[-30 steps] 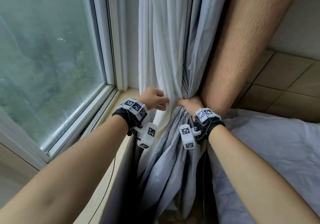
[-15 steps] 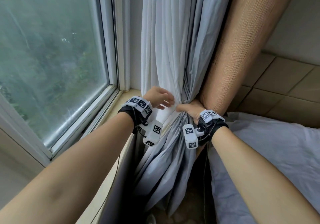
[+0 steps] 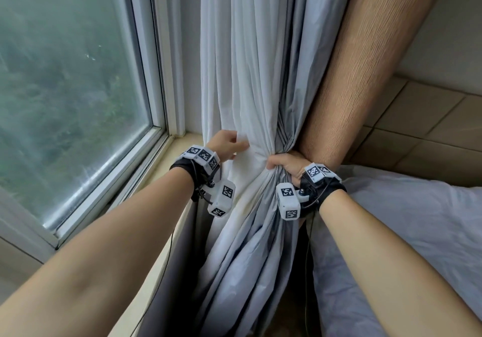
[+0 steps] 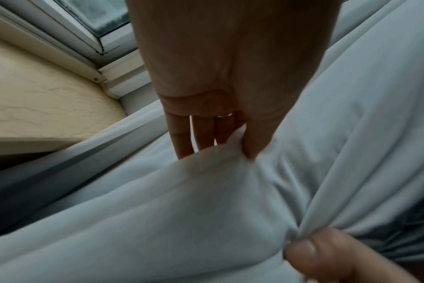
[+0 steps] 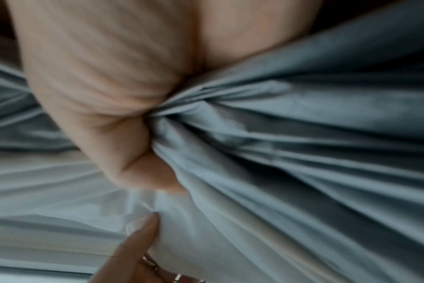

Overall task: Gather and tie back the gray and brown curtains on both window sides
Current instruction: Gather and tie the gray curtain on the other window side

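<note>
The gray curtain [image 3: 245,76] hangs beside the window, with the brown curtain [image 3: 365,63] slanting down at its right. My right hand [image 3: 276,163] grips the gray curtain's gathered folds in a fist, seen close in the right wrist view as bunched gray fabric [image 5: 278,134] under my right hand [image 5: 143,137]. My left hand [image 3: 238,145] pinches a loose fold of the gray curtain just left of the bunch; in the left wrist view my left hand [image 4: 220,149] has the thumb in front and the fingers behind it. The brown curtain runs down behind my right wrist, its lower part hidden.
The window pane [image 3: 65,89] and its white frame [image 3: 159,76] fill the left. A beige sill [image 3: 180,143] runs under my left wrist. A pale gray sheet [image 3: 407,222] lies at the right below a tiled wall [image 3: 430,128]. A thin cable [image 3: 306,271] hangs under my right wrist.
My left hand has moved onto the gray curtain and taken a fold between thumb and fingers. My right hand has kept its grip on the gathered bunch.
</note>
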